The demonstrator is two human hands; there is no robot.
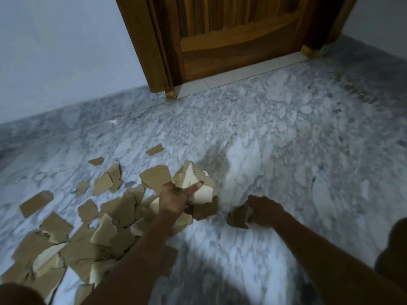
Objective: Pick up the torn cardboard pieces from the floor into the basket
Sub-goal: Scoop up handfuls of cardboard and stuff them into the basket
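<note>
Lying scattered over the marble floor [286, 128], most torn cardboard pieces [103, 234] are heaped at the left of the view, with a few strays seen nearer the wooden door [231, 36]. A bundle of pieces [203, 194] is gripped in the left hand [174, 199], the thumb pressed across its top. One brown piece [237, 217] is clutched in the curled right hand [266, 210] — low, close to the floor.

The cardboard pieces [66, 245] are brown, some with a cream side. The floor [275, 139] is grey-white marble with veins. The door [231, 34] is brown wood, the wall [55, 47] pale blue-grey.
</note>
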